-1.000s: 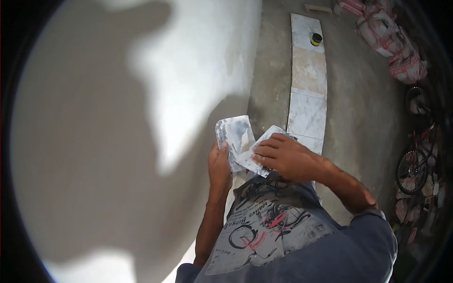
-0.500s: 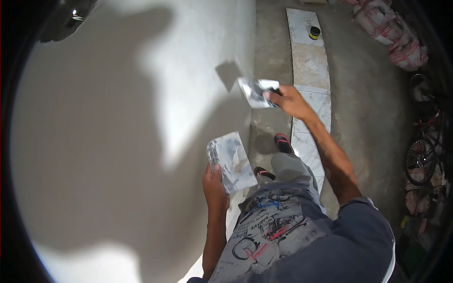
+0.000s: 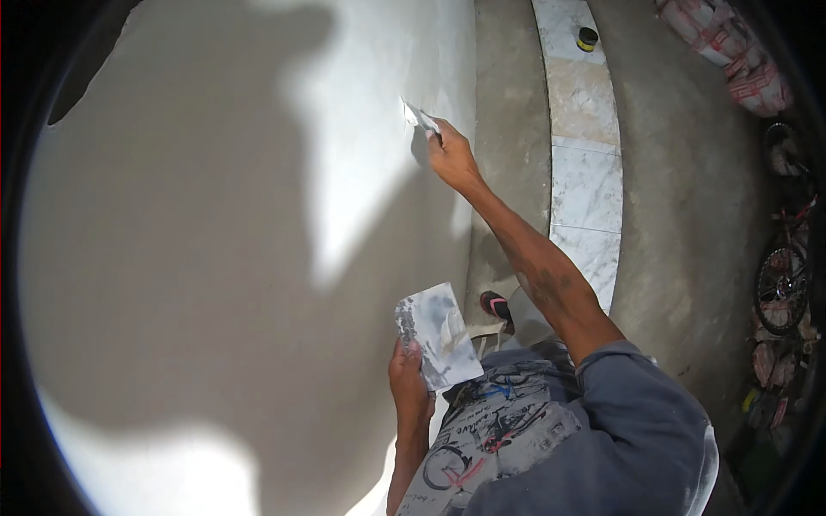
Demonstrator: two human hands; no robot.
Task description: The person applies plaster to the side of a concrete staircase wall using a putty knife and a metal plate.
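- Gripping a small putty blade (image 3: pixel 419 115), the right hand (image 3: pixel 452 156) is closed around its near end, with the arm stretched out away from the body. The blade sticks out beyond the fingertips, up and to the left of the knuckles.
- The blade's edge touches the white wall (image 3: pixel 215 258), tilted rather than flat, and a shadow falls on the wall just beside the hand.
- The left hand (image 3: pixel 408 383) is held low, close to the chest and well apart from the right hand. Its fingers and thumb clasp the lower edge of a flat metal plate (image 3: pixel 437 334).
- The plate rises above that hand, leaning right, its face smeared with grey and white paste. It is near the wall, but I cannot tell whether it touches it.
- Just right of the plate, below the right forearm, a foot in a dark sandal (image 3: pixel 494 304) with a pink strap stands on the concrete floor (image 3: pixel 508 103).
- Farther right of the right arm, a strip of marble tiles (image 3: pixel 588 181) runs along the floor. A small dark jar (image 3: pixel 587 38) with a yellow band stands on it, beyond the right hand.
- Well away to the right lie pink-and-white sacks (image 3: pixel 748 77), with a bicycle (image 3: pixel 781 292) at the edge of view.
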